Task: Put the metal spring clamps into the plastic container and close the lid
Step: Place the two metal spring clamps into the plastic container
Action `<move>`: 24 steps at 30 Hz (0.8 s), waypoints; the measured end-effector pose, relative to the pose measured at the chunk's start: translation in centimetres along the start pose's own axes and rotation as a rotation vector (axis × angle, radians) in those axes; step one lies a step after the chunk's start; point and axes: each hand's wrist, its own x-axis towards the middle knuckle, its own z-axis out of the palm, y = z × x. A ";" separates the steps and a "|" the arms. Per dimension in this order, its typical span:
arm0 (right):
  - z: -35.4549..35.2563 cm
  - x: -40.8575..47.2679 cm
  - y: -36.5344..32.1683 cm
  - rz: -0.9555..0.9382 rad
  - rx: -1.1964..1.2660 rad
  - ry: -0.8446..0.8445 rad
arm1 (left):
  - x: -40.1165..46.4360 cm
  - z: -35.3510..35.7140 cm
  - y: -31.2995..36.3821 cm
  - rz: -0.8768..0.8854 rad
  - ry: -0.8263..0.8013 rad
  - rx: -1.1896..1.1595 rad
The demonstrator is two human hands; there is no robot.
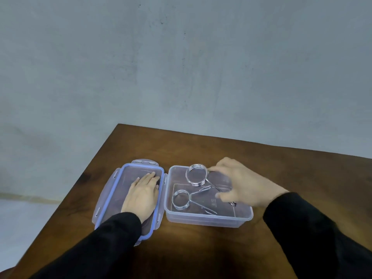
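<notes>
A clear plastic container [209, 217] stands open on the wooden table. One metal spring clamp [182, 199] lies on its floor at the front left. A second spring clamp [196, 175] hangs tilted over the container's far half, with my right hand [243, 184] gripping its two wire handles between thumb and fingers. The lid [112, 190], clear with a blue seal, lies upside down on the table just left of the container. My left hand [144, 195] rests flat on the lid's inside, fingers together and pointing away.
The brown table [201, 248] has its left edge running diagonally close to the lid, and its far edge lies beyond the container. A grey wall stands behind. Black sleeves cover both forearms.
</notes>
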 end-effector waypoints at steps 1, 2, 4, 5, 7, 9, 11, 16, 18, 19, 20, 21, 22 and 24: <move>0.9 0.9 -0.7 -0.024 -0.036 -0.052 | 0.0 0.0 0.0 0.002 0.004 -0.001; 1.8 1.6 -1.2 -0.036 -0.072 -0.093 | 0.0 0.0 0.0 0.002 0.005 -0.001; 3.3 2.7 -1.6 -0.028 -0.111 -0.152 | 0.0 -0.1 0.0 0.002 0.007 0.001; 3.9 3.2 -1.6 -0.014 -0.114 -0.173 | 0.0 -0.1 0.0 0.003 0.007 0.002; 4.8 3.9 -1.6 -0.004 -0.122 -0.200 | 0.1 -0.1 0.0 -0.001 0.004 0.000; 5.4 4.4 -1.5 -0.008 -0.133 -0.216 | 0.1 -0.1 0.0 -0.005 0.005 -0.002; 5.7 4.7 -1.3 -0.010 -0.131 -0.225 | 0.2 -0.1 0.0 -0.007 -0.001 0.000; 6.4 5.2 -1.0 -0.003 -0.084 -0.248 | 0.2 0.1 -0.1 -0.005 0.000 0.019; 6.8 5.2 -1.0 -0.004 -0.089 -0.248 | 0.2 0.1 -0.2 -0.008 -0.003 0.024; 7.0 5.3 -1.0 -0.005 -0.093 -0.240 | 0.2 0.2 -0.2 -0.010 -0.005 0.026; 7.1 5.3 -0.9 -0.006 -0.097 -0.230 | 0.3 0.1 -0.2 -0.012 -0.005 0.028; 7.2 5.4 -0.9 -0.007 -0.099 -0.222 | 0.3 0.1 -0.2 -0.011 -0.004 0.030; 7.3 5.4 -0.8 -0.007 -0.101 -0.214 | 0.3 0.1 -0.1 -0.011 -0.003 0.032; 7.4 5.4 -0.7 -0.007 -0.109 -0.202 | 0.3 0.1 -0.2 -0.013 0.000 0.030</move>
